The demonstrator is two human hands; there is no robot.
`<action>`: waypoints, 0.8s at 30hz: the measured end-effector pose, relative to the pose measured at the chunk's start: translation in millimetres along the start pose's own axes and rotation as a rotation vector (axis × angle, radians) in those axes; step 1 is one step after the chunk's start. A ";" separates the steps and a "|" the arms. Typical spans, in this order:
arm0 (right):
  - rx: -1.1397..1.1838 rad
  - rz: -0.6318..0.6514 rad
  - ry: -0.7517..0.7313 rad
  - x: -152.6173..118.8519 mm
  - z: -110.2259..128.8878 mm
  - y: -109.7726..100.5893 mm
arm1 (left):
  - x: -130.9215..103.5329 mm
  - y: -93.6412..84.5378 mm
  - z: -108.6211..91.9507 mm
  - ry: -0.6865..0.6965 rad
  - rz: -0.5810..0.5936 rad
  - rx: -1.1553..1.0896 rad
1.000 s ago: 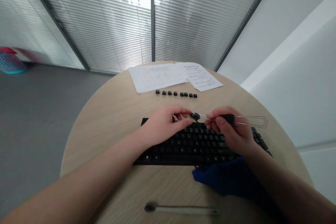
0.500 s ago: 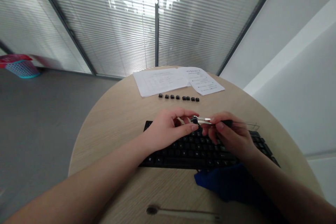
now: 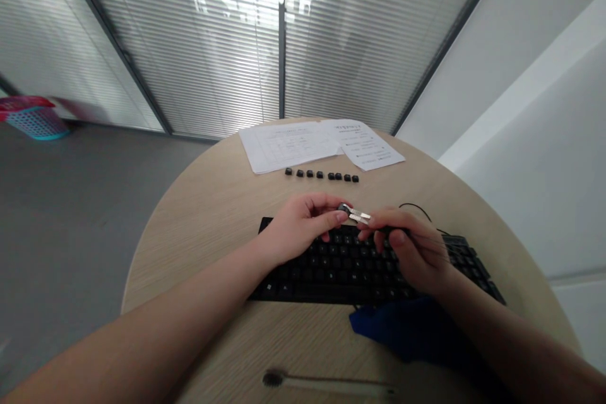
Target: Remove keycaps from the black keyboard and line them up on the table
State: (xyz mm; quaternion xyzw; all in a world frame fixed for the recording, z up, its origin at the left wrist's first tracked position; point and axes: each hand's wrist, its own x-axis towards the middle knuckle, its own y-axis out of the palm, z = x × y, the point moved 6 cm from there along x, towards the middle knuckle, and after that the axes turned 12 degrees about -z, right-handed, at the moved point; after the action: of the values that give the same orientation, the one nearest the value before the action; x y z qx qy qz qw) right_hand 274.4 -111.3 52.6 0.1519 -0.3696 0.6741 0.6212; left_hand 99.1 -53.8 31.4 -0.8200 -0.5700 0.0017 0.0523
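My left hand (image 3: 303, 227) pinches a small black keycap (image 3: 343, 207) between thumb and fingertips, above the back edge of the black keyboard (image 3: 331, 293). My right hand (image 3: 416, 246) grips a keycap puller (image 3: 360, 216), whose flat metal jaws point left and meet the keycap. The puller's dark handle is mostly covered by my fingers, and thin wire trails from its right end. Farther back, a row of several loose black keycaps (image 3: 320, 175) lies on the table.
Printed papers (image 3: 293, 146) lie at the back of the round wooden table (image 3: 213, 183). A blue cloth (image 3: 402, 331) sits under my right forearm. In front lies a brush (image 3: 326, 384). A basket (image 3: 40, 123) stands on the floor at far left.
The puller and the keycap have shifted slightly left, and the puller has turned so that the flat side of its jaws shows. A black cable now shows beyond my right hand.
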 end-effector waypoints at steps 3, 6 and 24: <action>-0.038 -0.002 -0.019 0.4 4.1 -1.1 | 0.3 1.5 -0.2 -0.011 0.022 -0.003; -0.098 0.004 -0.031 1.3 8.4 -2.4 | 0.3 3.9 1.8 -0.034 0.062 -0.023; -0.052 -0.021 -0.022 2.1 17.1 -3.4 | 0.1 7.7 8.1 -0.106 0.072 -0.070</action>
State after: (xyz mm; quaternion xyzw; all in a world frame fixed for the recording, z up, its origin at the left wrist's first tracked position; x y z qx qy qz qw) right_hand 272.9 -121.6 66.7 0.1471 -0.3922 0.6561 0.6277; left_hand 105.8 -55.7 22.7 -0.8400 -0.5418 0.0270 -0.0069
